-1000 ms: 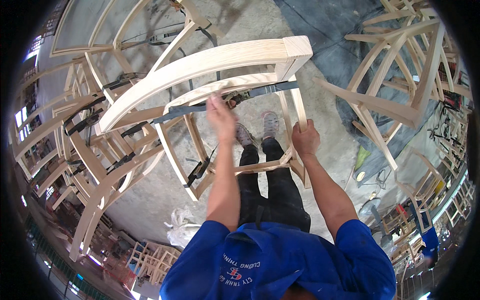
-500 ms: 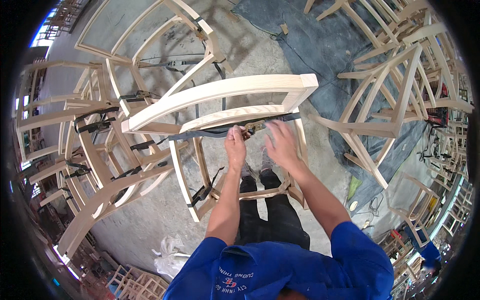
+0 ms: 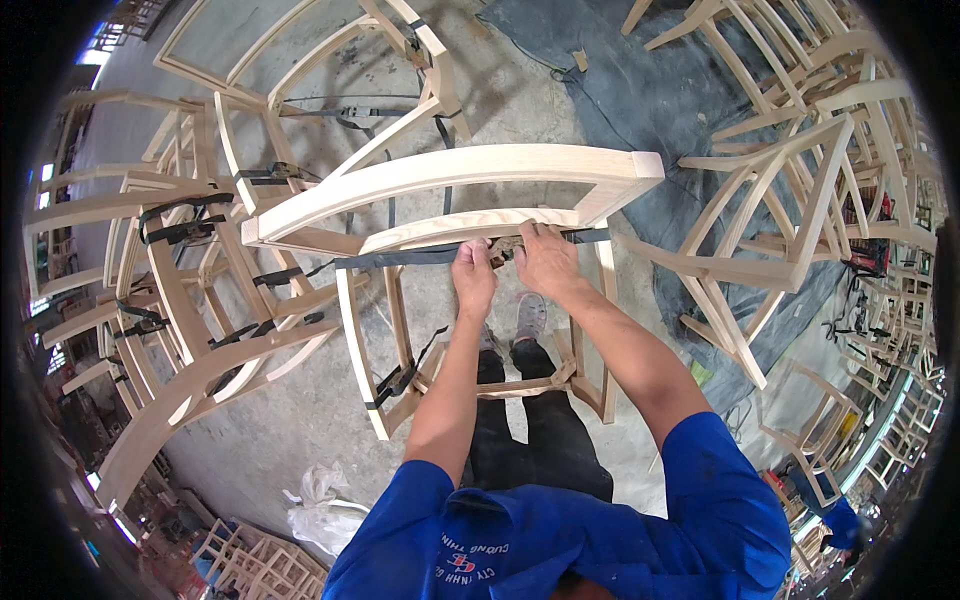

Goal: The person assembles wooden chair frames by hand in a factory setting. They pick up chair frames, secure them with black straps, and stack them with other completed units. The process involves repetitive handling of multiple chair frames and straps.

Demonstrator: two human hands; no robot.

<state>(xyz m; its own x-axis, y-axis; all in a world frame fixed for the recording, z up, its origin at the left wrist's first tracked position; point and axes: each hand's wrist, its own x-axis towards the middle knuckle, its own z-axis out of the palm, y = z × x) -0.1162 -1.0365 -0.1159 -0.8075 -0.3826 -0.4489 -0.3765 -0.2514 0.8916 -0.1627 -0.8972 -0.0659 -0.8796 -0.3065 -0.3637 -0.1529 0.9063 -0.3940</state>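
Note:
A pale wooden chair frame [image 3: 450, 178] stands in front of me, its curved rail towards the far side. Across it, below that rail, runs a black strap [image 3: 405, 258] with a metal ratchet buckle [image 3: 507, 246] near the middle. My left hand [image 3: 474, 278] is closed in a pinch on the strap, just left of the buckle. Over the buckle's right side lies my right hand [image 3: 547, 262], fingers bent round it; its palm hides part of the buckle. A second black strap with a buckle [image 3: 397, 383] hangs on the frame's lower left leg.
Strapped chair frames [image 3: 190, 300] crowd the left side, and another strapped frame [image 3: 300, 100] stands at the far left. More frames [image 3: 770, 230] are piled at the right, on a dark sheet [image 3: 640, 120]. A white plastic bag [image 3: 325, 510] lies at the lower left. Another person [image 3: 845, 522] shows at the lower right.
My right hand has come down from just right of the buckle onto it. My left hand remains at the strap. The view has shifted slightly.

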